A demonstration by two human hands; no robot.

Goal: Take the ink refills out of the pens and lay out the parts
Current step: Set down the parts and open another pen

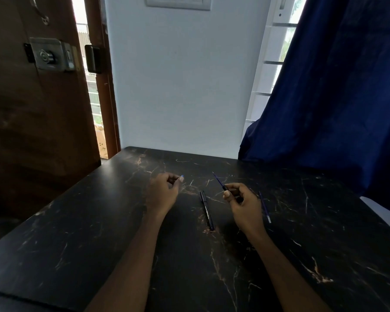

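Note:
On the black marble-patterned table (99, 233), a black pen (206, 210) lies between my hands, pointing away from me. My right hand (243, 202) is shut on another pen barrel, from whose far end a thin blue refill (217, 179) sticks out up and to the left. My left hand (164, 190) is curled, pinching a small blue piece (182, 176) at its fingertips; it looks like a pen tip or cap. Just right of my right hand, a loose blue refill (265, 207) lies on the table.
A white wall rises behind the table's far edge (180, 152). A dark blue curtain (336, 97) hangs over the table's far right corner. A brown wooden door (38, 97) with a metal lock stands at the left.

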